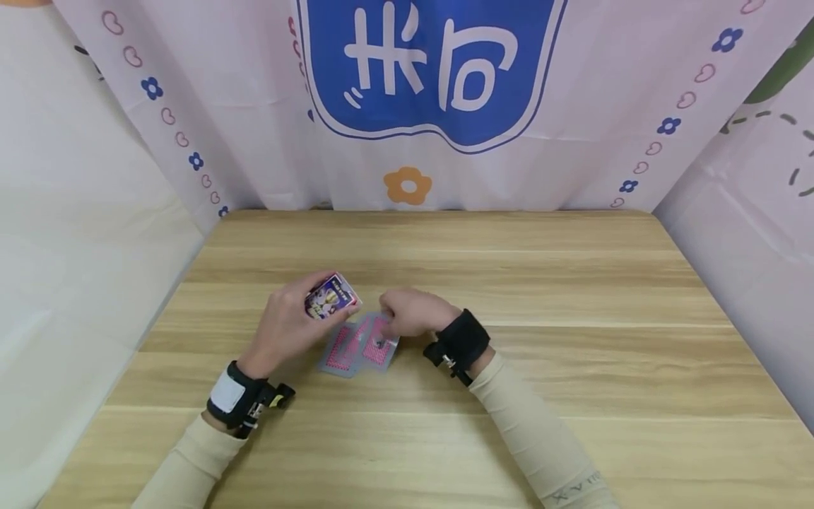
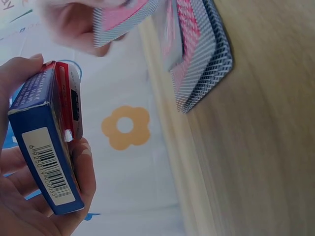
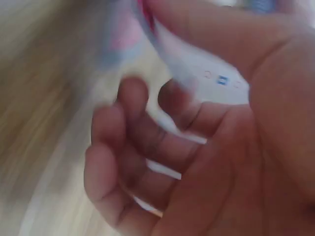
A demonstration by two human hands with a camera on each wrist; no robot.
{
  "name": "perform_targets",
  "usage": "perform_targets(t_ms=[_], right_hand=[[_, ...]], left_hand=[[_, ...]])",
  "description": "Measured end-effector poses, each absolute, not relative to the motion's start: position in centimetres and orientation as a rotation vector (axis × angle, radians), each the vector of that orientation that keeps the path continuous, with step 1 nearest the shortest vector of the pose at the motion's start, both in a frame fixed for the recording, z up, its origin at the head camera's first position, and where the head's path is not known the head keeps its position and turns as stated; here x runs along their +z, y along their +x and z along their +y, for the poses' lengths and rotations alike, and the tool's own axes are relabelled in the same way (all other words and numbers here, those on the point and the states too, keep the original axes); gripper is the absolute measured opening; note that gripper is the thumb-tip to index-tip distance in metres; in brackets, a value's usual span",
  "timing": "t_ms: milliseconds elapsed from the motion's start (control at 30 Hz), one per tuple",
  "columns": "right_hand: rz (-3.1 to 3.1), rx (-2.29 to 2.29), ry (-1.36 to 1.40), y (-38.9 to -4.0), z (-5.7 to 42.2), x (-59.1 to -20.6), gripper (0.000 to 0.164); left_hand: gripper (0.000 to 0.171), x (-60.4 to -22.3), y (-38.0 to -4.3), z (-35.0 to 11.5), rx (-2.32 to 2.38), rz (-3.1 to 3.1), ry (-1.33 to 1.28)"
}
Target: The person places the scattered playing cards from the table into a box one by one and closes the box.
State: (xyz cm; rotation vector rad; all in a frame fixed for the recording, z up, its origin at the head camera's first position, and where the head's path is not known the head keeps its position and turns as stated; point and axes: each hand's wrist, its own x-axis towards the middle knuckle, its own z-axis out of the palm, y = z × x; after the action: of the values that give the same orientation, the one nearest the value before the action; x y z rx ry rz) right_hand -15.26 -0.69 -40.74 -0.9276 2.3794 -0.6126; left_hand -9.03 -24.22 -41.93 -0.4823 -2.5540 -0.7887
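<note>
Wood-grain table bears patterned cards, nearer the right hand, which pinches 1 card (blurred) above them; the left hand grips the tilted box just left of that pinch.

My head view is bright and evenly lit. In the left wrist view the card box reads crisply, while the right hand above it smears; my right wrist view is soft and heavily blurred.
</note>
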Motion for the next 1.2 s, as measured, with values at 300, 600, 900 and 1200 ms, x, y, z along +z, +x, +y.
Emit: perform_targets(t_ms=[300,600,900,1200], right_hand=[[2.235,-1.021,-0.994,-16.9,1.3,-39.3,0.012],[2.358,-1.314,-0.848,-17.0,2.0,-37.7,0.017],[2.181,-1.443,-0.762,-16.9,1.8,-37.8,0.018],[2.131,-1.481,-0.715,-16.8,1.9,-37.9,0.021]], left_hand=[[0.068,-41.8,-9.1,-24.1,-0.789,-2.540,-0.524],[0.067,-41.8,-9.0,-24.0,-0.801,-2.542,-0.540],[0.067,-41.5,-8.6,-23.7,-0.788,-2.585,-0.658],[0.066,-41.6,-8.4,-23.7,-0.807,-2.584,-0.681]])
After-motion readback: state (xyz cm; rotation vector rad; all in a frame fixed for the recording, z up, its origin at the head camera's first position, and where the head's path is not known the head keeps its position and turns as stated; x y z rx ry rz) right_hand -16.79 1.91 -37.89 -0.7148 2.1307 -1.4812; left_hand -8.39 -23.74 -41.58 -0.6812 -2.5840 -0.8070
